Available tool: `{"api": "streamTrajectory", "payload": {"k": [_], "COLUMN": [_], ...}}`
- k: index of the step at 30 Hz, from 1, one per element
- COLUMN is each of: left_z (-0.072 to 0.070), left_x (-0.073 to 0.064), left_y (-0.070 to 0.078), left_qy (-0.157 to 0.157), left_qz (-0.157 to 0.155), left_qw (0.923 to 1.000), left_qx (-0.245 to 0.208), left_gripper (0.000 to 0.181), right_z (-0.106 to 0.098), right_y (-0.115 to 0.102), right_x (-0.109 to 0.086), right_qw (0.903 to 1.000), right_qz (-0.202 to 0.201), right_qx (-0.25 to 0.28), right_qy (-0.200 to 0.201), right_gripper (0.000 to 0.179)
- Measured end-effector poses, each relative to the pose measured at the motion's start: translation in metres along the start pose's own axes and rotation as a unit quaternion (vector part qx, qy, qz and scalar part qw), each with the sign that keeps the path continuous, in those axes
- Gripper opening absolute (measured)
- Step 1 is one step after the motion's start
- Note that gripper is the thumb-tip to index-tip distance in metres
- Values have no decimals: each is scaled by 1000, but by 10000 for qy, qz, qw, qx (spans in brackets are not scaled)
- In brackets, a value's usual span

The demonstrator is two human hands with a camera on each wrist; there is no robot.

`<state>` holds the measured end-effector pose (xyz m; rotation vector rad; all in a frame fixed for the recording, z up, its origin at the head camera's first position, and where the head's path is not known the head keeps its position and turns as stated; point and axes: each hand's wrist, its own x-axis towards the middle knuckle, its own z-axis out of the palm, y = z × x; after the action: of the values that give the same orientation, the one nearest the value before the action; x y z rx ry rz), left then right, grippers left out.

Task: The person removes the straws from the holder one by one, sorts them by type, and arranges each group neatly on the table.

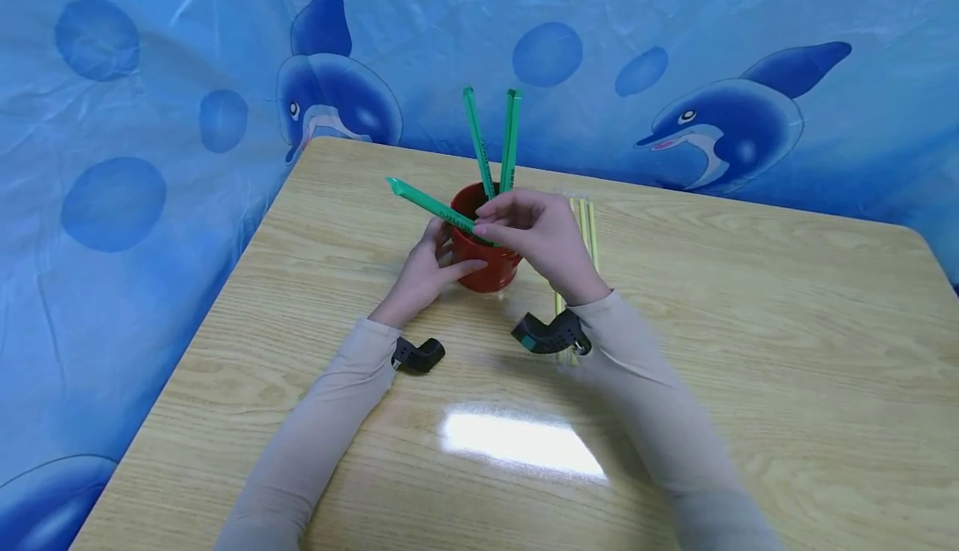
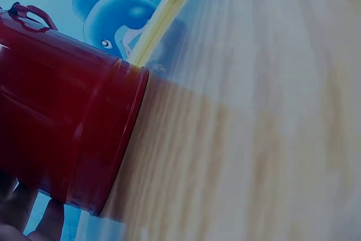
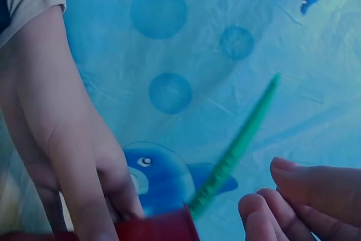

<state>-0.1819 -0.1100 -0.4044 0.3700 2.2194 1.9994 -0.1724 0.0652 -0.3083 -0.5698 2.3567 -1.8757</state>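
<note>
A small red bucket (image 1: 487,272) stands on the table, its side loop showing in the left wrist view. My left hand (image 1: 425,272) grips its near left side, thumb in front and fingers around the far side. Two slim green packets (image 1: 479,139) with dark lettering stand in it. A third green packet (image 3: 234,148) leans over the rim, tilted toward the left in the head view. Over the bucket mouth, my right hand (image 1: 543,235) has its thumb and fingers bent; the right wrist view shows the fingertips apart from the leaning packet.
Thin yellow sticks (image 1: 584,222) in clear wrapping lie on the wooden table (image 1: 749,351), partly beneath my right hand and wrist. A blue dolphin-print sheet (image 1: 464,18) hangs behind the table and along its left side. Each wrist carries a black camera mount (image 1: 550,335).
</note>
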Motion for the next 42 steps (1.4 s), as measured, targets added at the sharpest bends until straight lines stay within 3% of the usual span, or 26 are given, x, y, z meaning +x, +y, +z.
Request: {"api": "streamTrajectory", "payload": {"k": [4,8,14,20,24,33,42], "left_z": [0,1,1,1,2,4,3], "left_x": [-1,-1,-4,-5,-5,0,-3], "left_y": [1,1,4,0,1,2,1], "left_qy": [27,39,-45,54,70,70,30], "left_qz": [-5,35,-7,27,40,142,122], "left_qw": [9999,9999,10000,10000,9999,9998,9999], "left_qx": [127,138,9,56,79,154,-26], "left_gripper": [69,65,61,59,61,66,66], "right_z": [15,25,34,37,34,21,5], "right_y": [-1,2,2,2,2,-1,-12], "right_x": [11,19,22,22,20,16,7], "right_qw": [9997,9971,9808,9729,9763,9919,9904], "right_qz": [-212,-409,-768,-969,-1082,-908,-1087], "right_qx": [-128,-637,-1788,-2095,-1863,-722,-240], "right_qy": [-23,25,101,122,198,516,817], "right_gripper": [18,17,18,11,8,12,13]}}
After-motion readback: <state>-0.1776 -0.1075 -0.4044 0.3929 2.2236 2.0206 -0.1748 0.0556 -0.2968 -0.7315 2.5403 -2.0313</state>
